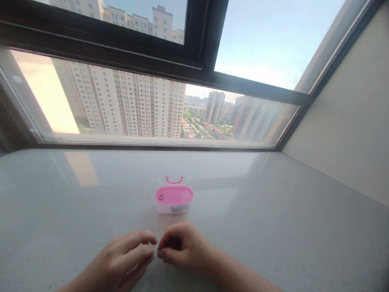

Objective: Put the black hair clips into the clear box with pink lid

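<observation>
My left hand (124, 257) hovers low over the white counter, its fingers stretched toward the right and a little apart. Facing it, my right hand (185, 247) is closed in a pinch, thumb against fingertips. Whatever those fingertips hold, if anything, is too small to make out. The fingertips of both hands almost meet. Just beyond them stands an oval clear plastic box (164, 209) with a pink top (178, 194). A small dark ring-shaped thing (161, 197) shows at the left of the pink top. Through the box's wall a dark object (180, 208) is visible.
A pink handle (174, 182) on a clear, faint-edged part shows directly behind the box. The pale speckled counter (273, 227) runs back to a dark-framed window (146, 147). A plain wall (349, 121) bounds the right side. Tall buildings stand outside.
</observation>
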The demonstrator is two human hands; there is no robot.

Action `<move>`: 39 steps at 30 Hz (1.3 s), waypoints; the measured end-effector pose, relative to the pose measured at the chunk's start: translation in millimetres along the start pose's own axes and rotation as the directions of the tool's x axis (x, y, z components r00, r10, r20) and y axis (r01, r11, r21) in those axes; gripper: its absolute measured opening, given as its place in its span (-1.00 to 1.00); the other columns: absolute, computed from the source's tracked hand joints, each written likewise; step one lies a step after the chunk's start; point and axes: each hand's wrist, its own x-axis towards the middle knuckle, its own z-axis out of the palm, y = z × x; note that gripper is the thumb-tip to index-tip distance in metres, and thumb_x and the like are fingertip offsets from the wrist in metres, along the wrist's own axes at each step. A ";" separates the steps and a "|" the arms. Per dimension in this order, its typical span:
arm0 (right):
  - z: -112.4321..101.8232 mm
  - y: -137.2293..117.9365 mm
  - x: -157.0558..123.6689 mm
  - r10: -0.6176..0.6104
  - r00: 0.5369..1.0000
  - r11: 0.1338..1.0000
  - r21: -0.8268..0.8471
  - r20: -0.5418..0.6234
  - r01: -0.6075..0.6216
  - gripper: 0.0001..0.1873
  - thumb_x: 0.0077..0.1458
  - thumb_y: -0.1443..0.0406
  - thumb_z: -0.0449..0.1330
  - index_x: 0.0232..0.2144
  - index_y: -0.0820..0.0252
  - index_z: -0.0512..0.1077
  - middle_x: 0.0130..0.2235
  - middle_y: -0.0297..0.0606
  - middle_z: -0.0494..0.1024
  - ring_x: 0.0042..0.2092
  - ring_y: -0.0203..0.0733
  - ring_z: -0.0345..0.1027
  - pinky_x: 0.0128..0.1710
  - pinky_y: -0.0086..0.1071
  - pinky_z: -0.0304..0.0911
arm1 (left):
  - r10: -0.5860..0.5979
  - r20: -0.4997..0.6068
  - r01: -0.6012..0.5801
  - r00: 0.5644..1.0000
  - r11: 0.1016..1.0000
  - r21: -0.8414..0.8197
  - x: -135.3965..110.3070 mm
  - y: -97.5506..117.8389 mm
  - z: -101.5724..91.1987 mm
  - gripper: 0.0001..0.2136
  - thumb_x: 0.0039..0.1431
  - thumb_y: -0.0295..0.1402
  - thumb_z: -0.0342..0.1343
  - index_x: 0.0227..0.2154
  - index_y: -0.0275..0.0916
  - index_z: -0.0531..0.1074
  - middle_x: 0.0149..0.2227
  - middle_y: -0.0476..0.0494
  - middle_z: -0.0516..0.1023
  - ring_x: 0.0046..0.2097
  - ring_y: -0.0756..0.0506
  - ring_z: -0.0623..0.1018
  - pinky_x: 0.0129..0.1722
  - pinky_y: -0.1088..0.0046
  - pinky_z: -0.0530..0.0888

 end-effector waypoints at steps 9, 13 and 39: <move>9.1 -11.0 -5.5 -0.029 0.998 0.999 0.014 -0.061 0.030 -0.82 -0.06 0.31 0.22 -0.41 0.38 0.52 -0.61 -0.42 0.25 -0.57 -0.45 0.02 -0.60 -0.54 -0.08 | -0.021 -0.112 0.012 0.994 0.997 -0.080 0.5 6.5 -0.5 -0.81 0.15 -0.58 0.01 -0.26 -0.23 0.45 -0.29 -0.15 0.58 -0.26 0.00 0.59 -0.21 0.69 0.49; 10.1 -8.9 -5.3 0.000 0.998 1.000 0.029 -0.059 0.002 -0.78 -0.05 0.28 0.23 -0.40 0.39 0.52 -0.61 -0.41 0.26 -0.56 -0.44 0.02 -0.59 -0.53 -0.07 | -0.027 -0.103 0.013 0.994 0.991 -0.136 4.5 7.6 -1.9 -0.82 0.17 -0.57 0.00 -0.25 -0.23 0.45 -0.32 -0.15 0.58 -0.29 0.01 0.59 -0.25 0.70 0.50; -3.6 -10.0 -8.3 -0.011 0.982 0.967 0.253 0.186 -0.037 -0.41 -0.10 0.10 0.32 -0.01 0.24 0.43 -0.41 -0.28 0.44 -0.50 -0.45 0.13 -0.51 -0.55 0.05 | -0.160 -0.242 0.128 0.957 0.982 -0.141 -1.0 -1.5 -0.8 -0.77 0.09 -0.54 0.14 -0.19 -0.14 0.45 -0.26 -0.07 0.62 -0.23 -0.02 0.62 -0.22 0.68 0.53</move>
